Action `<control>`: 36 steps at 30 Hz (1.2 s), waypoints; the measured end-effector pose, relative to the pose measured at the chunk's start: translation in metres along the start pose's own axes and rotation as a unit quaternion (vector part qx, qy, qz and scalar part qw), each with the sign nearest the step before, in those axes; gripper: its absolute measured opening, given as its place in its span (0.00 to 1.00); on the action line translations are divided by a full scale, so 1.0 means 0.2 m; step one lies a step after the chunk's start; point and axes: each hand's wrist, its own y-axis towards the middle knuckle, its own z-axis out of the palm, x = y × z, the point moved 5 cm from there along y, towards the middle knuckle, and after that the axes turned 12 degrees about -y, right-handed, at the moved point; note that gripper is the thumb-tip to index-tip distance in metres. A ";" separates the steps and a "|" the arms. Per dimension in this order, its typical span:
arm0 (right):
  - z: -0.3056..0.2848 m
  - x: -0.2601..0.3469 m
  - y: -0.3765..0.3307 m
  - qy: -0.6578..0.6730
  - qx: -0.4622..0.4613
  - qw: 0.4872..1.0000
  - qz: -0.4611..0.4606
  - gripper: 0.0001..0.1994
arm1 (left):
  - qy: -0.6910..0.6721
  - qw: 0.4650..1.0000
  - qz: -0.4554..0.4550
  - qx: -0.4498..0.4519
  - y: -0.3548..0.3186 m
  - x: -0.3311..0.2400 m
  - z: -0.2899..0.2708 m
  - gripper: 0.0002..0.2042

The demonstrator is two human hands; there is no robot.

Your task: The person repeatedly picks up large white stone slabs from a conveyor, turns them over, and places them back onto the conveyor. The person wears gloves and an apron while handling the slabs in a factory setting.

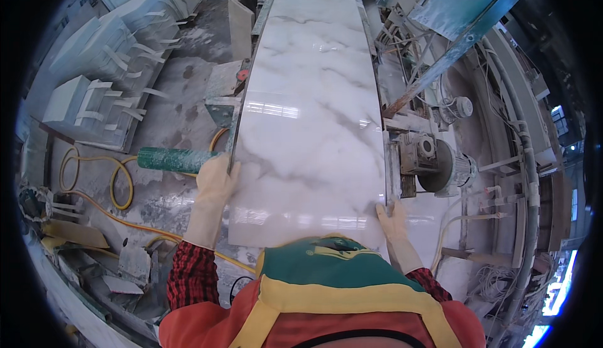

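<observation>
A long, polished white marble slab (308,134) with grey veins lies flat in front of me and stretches away to the far end. My left hand (217,175), in a pale rubber glove, grips its left edge near the close end; the thumb shows at the edge and the other fingers are partly hidden. On the opposite edge, slightly nearer to me, my right hand (393,219) in a matching glove holds the slab's side. Beside my left hand a green cylinder (173,159) sticks out to the left.
An electric motor with gearbox (440,164) sits close by the slab's right edge. A blue metal beam (455,56) slants above at the right. Strapped stacks of white slabs (94,112) stand at left. A yellow hose (122,188) coils over the wet floor.
</observation>
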 end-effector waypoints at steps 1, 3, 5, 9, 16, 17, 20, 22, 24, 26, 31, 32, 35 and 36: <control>-0.08 0.14 0.02 -0.111 -0.072 0.987 -0.087 0.34 | -0.092 0.993 0.068 -0.020 0.01 -0.11 -0.02 0.19; -0.11 0.32 0.09 -0.152 -0.045 0.970 -0.184 0.35 | -0.041 0.978 0.196 -0.054 0.03 -0.24 0.05 0.23; -0.05 0.45 0.16 -0.202 -0.031 0.946 -0.252 0.36 | 0.001 0.964 0.259 -0.060 0.05 -0.31 0.17 0.27; 0.25 0.61 0.33 -0.241 -0.086 0.916 -0.308 0.39 | 0.043 0.970 0.235 -0.039 0.15 -0.34 0.37 0.31; 0.20 0.82 0.66 -0.194 -0.090 0.919 -0.331 0.39 | 0.060 0.986 0.153 0.039 0.22 -0.40 0.36 0.30; 0.20 0.84 0.72 -0.186 -0.090 0.922 -0.327 0.39 | 0.055 0.986 0.157 0.029 0.23 -0.41 0.35 0.30; 0.20 0.85 0.88 -0.176 -0.096 0.931 -0.307 0.39 | 0.043 0.984 0.173 0.010 0.26 -0.41 0.38 0.30; 0.20 0.88 0.95 -0.186 -0.110 0.929 -0.299 0.39 | 0.039 0.983 0.177 -0.002 0.26 -0.39 0.39 0.30; 0.19 0.90 1.02 -0.181 -0.122 0.928 -0.302 0.39 | 0.036 0.982 0.185 -0.014 0.27 -0.39 0.39 0.29; 0.18 0.92 1.08 -0.186 -0.123 0.927 -0.301 0.39 | 0.037 0.982 0.185 -0.022 0.29 -0.39 0.39 0.29; 0.19 0.92 1.21 -0.204 -0.143 0.920 -0.304 0.40 | 0.035 0.982 0.183 -0.022 0.31 -0.44 0.39 0.29; 0.20 0.91 1.23 -0.206 -0.136 0.922 -0.299 0.40 | 0.028 0.982 0.188 -0.025 0.32 -0.45 0.39 0.29; 0.19 0.93 1.26 -0.199 -0.115 0.927 -0.295 0.41 | 0.010 0.980 0.192 -0.044 0.31 -0.45 0.37 0.28; 0.19 0.94 1.28 -0.190 -0.114 0.929 -0.297 0.41 | 0.003 0.979 0.195 -0.058 0.32 -0.46 0.36 0.28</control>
